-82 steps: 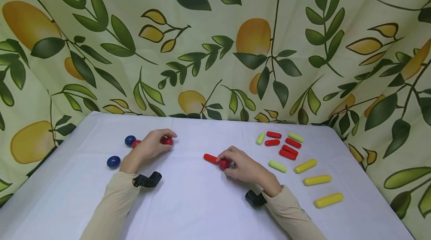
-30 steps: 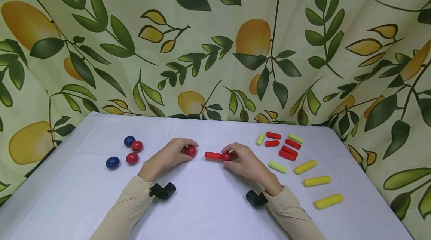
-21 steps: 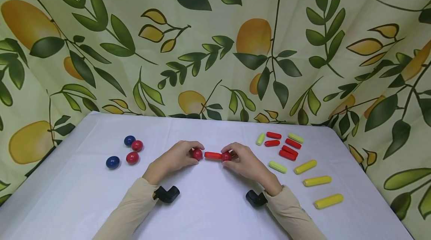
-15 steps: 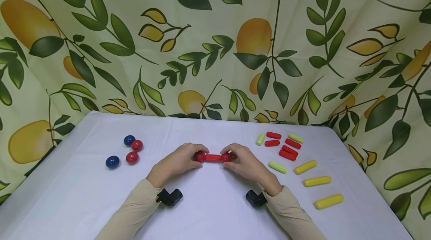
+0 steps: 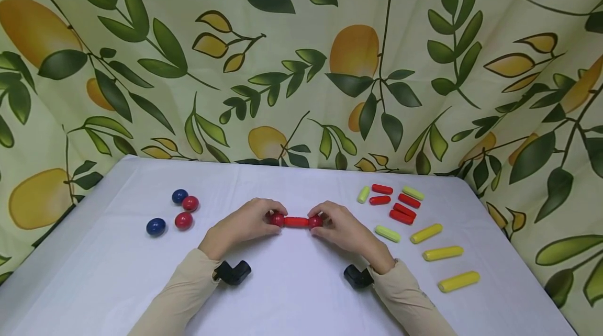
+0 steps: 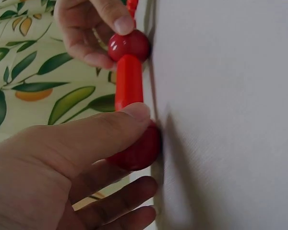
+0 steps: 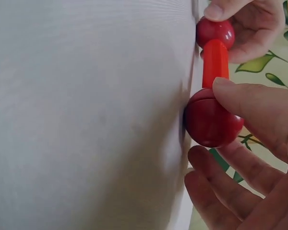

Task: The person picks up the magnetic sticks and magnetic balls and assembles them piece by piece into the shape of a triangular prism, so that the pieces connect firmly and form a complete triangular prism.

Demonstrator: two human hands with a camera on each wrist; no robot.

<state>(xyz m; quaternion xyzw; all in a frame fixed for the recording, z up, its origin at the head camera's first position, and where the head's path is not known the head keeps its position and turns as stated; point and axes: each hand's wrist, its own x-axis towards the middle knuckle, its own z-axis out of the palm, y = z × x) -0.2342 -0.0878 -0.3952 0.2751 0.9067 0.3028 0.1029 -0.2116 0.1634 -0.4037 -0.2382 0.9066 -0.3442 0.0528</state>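
Head view: my left hand (image 5: pixel 246 222) pinches one red ball (image 5: pixel 277 220), my right hand (image 5: pixel 343 228) pinches a second red ball (image 5: pixel 315 221), and the red stick (image 5: pixel 296 222) spans them, touching both, near the middle of the white table (image 5: pixel 292 294).

Slants left forearm (image 5: pixel 171 297) and right forearm (image 5: pixel 409 298) inward (both sleeved nearly to the wrist (image 5: pixel 211 246)), faces left hand (image 5: pixel 248 219) toward right hand (image 5: pixel 342 227), pinches with thumb (image 6: pixel 98 133) and fingers (image 5: pixel 270 203) on both sides, bends other fingers (image 6: pixel 127 197) loosely
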